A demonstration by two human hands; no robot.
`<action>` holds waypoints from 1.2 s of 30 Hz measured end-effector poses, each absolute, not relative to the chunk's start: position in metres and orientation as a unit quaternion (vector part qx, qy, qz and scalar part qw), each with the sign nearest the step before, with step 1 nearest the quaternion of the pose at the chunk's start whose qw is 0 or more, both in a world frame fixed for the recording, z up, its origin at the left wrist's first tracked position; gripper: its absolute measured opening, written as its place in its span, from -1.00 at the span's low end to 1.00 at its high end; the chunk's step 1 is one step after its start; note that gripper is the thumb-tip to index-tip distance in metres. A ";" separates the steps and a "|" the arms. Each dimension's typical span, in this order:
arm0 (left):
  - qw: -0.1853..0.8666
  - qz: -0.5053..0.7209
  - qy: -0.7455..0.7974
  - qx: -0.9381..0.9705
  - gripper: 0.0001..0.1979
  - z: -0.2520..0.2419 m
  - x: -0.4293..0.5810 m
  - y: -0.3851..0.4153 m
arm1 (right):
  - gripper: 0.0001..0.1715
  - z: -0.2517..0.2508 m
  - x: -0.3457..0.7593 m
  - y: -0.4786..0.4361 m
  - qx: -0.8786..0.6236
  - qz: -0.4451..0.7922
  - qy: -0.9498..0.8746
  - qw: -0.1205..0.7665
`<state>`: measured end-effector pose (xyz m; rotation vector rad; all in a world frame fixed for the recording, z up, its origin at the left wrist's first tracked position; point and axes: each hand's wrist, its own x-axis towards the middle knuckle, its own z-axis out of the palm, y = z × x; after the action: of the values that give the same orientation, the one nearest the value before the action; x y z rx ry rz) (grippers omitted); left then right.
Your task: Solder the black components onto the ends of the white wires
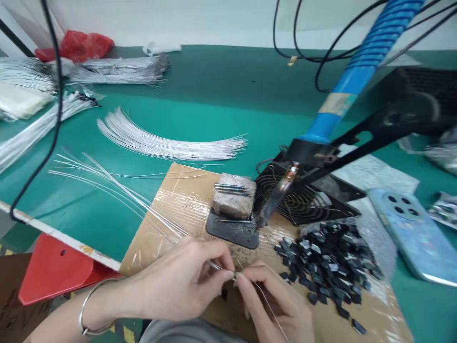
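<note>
Left hand [174, 281] and right hand [278, 302] meet almost fingertip to fingertip over the near part of a cardboard sheet [148, 240], each with thumb and forefinger pinched together. A slim silvery strand [214, 265] is gripped in the left, whose wrist wears a metal bangle [84, 305]; a thin wire [268, 305] runs through the right hand's grip and trails toward the near side of the sheet. What lies exactly between the fingertips is too small to make out. Toward the sheet's far edge, a greyish block [232, 206] sits on a dark plate [230, 233], with slim metal pins [231, 188] on top. Small black pieces [332, 262] lie heaped on the sheet's right side, near a blue phone [421, 233] beyond its edge. Loose white wires [143, 205] cross the sheet's left edge, while a fanned white bundle [171, 145] rests past its far left corner. A blue-handled tool [333, 102] slants down toward the sheet beside a black fan [310, 207].
</note>
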<state>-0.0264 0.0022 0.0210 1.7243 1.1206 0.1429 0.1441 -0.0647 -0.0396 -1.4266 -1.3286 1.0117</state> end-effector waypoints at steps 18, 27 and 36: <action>0.619 0.176 0.511 0.570 -0.81 0.005 -0.018 0.013 | -0.92 -0.067 0.217 -0.046 -0.607 0.011 -0.728 0.318; 0.612 0.187 0.514 0.571 -0.78 -0.004 -0.022 0.013 | -0.89 -0.059 0.211 -0.065 -0.615 0.027 -0.705 0.353; 0.586 0.192 0.519 0.592 -0.81 -0.001 -0.021 0.012 | -0.93 -0.067 0.208 -0.056 -0.573 0.049 -0.740 0.348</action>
<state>-0.0212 0.0116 -0.0011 1.3804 1.2115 0.4477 0.2079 -0.0561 -0.0673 -1.4869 -1.9184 0.1281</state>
